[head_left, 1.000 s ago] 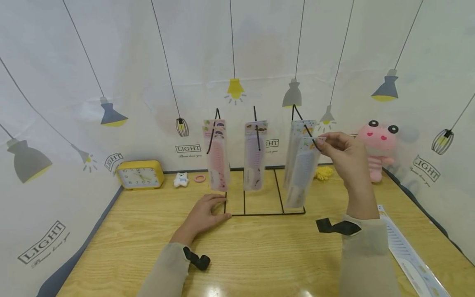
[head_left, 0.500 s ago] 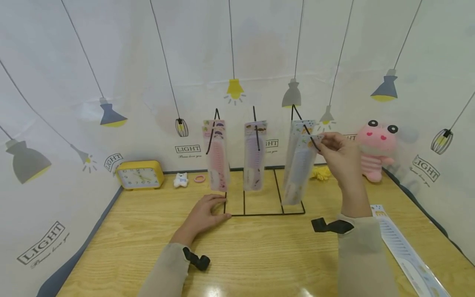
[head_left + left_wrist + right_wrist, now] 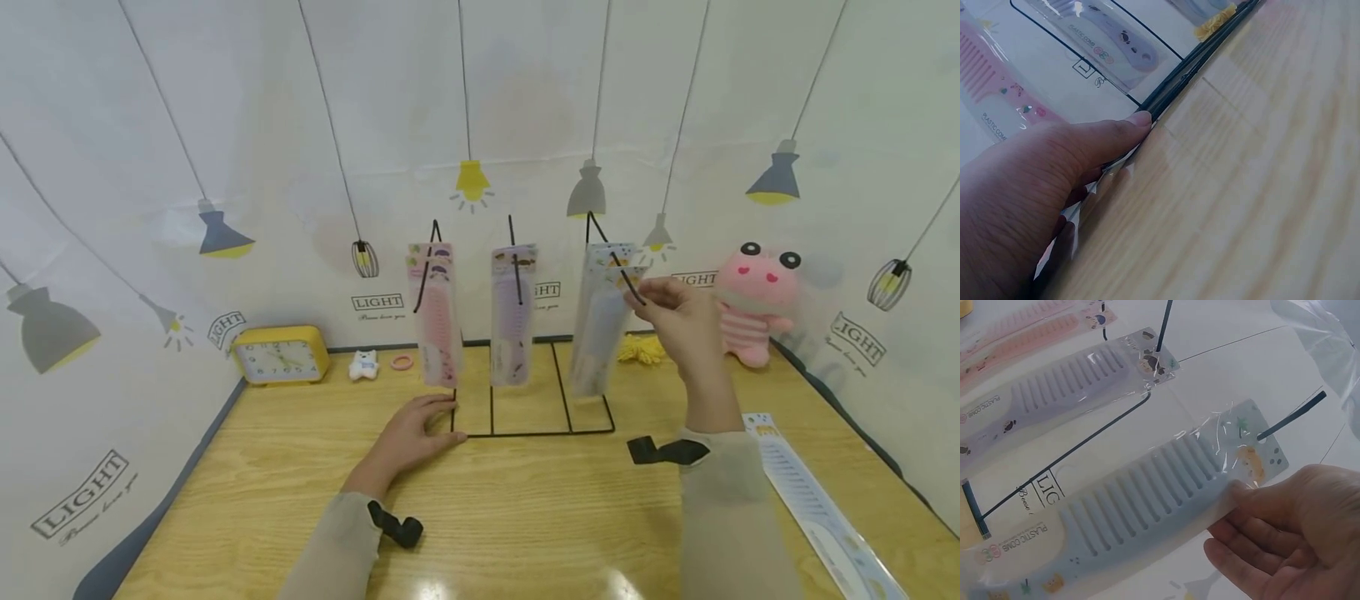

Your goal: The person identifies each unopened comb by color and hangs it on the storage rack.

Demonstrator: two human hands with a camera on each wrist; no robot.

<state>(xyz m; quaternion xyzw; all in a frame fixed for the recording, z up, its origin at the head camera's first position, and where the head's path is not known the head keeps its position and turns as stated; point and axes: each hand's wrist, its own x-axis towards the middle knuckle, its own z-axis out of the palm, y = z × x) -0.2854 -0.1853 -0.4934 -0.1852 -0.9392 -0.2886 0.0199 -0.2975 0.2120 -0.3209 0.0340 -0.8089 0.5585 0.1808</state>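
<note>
A black wire display rack stands on the table with three hooks. My left hand holds its front left corner; the left wrist view shows the thumb on the base bar, with the other fingers partly hidden. My right hand pinches the upper edge of a bagged blue comb whose card is threaded on the right hook. Another blue packet hangs behind it. Bagged pink combs hang on the left hook, bagged purple ones on the middle hook.
Another packaged blue comb lies on the table at the right. Along the back are a yellow clock, a white bear figure, a pink ring, a yellow stringy bundle and a pink plush toy.
My right hand has moved slightly left and back, sliding the blue comb packet further along the right hook towards the packet behind. My left hand stays at the rack's corner.
</note>
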